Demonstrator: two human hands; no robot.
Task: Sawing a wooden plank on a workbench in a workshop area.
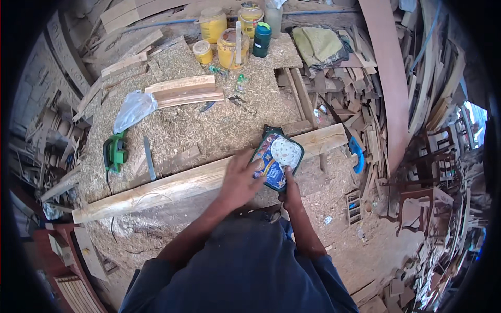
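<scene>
Left hand [241, 180] spread flat, fingers half open, fingertips pressed on the near-left edge of a dark power tool [277, 155] with a blue-and-white patterned top; right hand [290, 192] clasps the tool's near end from 6 o'clock, thumb laid up its side; both hands grip it. The tool sits on a long pale plank [172, 185], just right of frame centre; its long axis runs roughly 5 to 11 o'clock, far end toward 11. The plank's long axis runs 8 to 2 o'clock across a sawdust-covered bench [209, 125]. Green planer [115, 152] at 9 o'clock; yellow jars [224, 36] at 12.
</scene>
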